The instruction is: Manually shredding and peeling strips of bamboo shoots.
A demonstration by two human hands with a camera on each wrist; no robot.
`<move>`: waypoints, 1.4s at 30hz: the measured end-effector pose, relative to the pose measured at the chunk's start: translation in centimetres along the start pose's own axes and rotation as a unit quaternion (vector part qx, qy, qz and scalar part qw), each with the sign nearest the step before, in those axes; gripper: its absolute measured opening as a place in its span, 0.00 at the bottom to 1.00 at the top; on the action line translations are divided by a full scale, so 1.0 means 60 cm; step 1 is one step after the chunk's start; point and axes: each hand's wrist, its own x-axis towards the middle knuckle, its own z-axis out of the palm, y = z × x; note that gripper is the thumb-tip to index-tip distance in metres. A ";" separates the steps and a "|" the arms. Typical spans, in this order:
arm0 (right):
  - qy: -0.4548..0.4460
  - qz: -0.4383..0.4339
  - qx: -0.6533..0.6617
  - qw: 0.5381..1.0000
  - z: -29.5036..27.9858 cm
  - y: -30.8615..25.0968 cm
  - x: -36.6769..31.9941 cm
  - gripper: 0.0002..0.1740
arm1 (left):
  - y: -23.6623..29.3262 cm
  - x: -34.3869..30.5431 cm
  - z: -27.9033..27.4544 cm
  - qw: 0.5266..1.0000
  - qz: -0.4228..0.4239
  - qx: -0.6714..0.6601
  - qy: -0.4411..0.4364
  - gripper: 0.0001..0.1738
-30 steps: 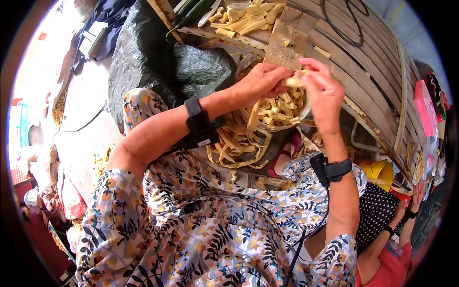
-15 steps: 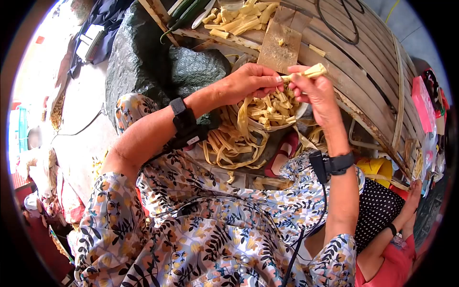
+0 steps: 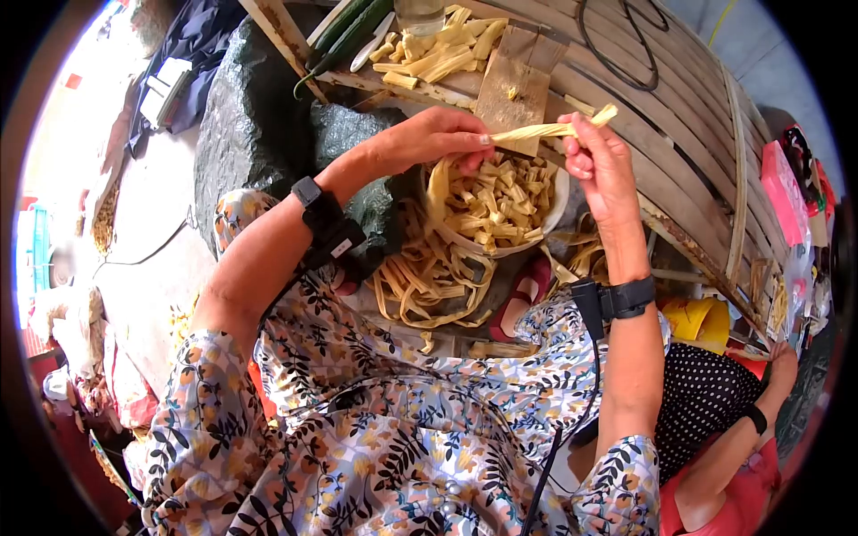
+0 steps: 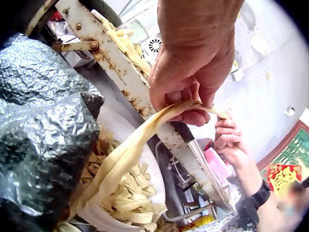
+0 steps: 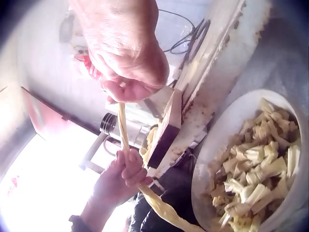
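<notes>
A long, pale yellow plant-like strip [image 3: 534, 132] is stretched between both hands above a white tub [image 3: 561, 198]. My left hand [image 3: 442, 138] pinches it between thumb and fingers; in the left wrist view its loose tail [image 4: 130, 147] hangs over the tub. With curled fingers my right hand [image 3: 603, 170] grips the strip near its thicker, bunched end [image 3: 605, 115]. Between the hands the strip looks twisted in the right wrist view. Short knotted yellow bundles [image 3: 500, 205] fill the tub.
Long loose strips [image 3: 429, 281] lie beside the tub, near a dark green plastic bag [image 3: 255, 116]. Behind stands a slatted wooden bench [image 3: 679, 125] with a small board [image 3: 514, 85], yellow pieces [image 3: 442, 54] and cucumbers [image 3: 353, 31]. Another person's arm [image 3: 733, 438] shows at right.
Both hands have drawn apart, leaving a longer stretch of strip between them. The left hand has shifted left; the bunched end now sticks up past the right hand's fingers.
</notes>
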 end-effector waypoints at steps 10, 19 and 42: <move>0.031 -0.131 0.037 0.990 -0.005 -0.087 0.011 0.10 | 0.112 0.036 -0.016 0.973 0.146 -0.066 0.167 0.13; 0.122 -0.116 -0.054 0.984 0.023 -0.011 0.113 0.08 | 0.003 0.087 -0.089 0.962 0.062 0.053 0.261 0.14; 0.082 -0.037 -0.136 0.987 0.000 0.008 0.088 0.13 | -0.012 0.058 -0.085 0.967 0.027 -0.014 0.253 0.13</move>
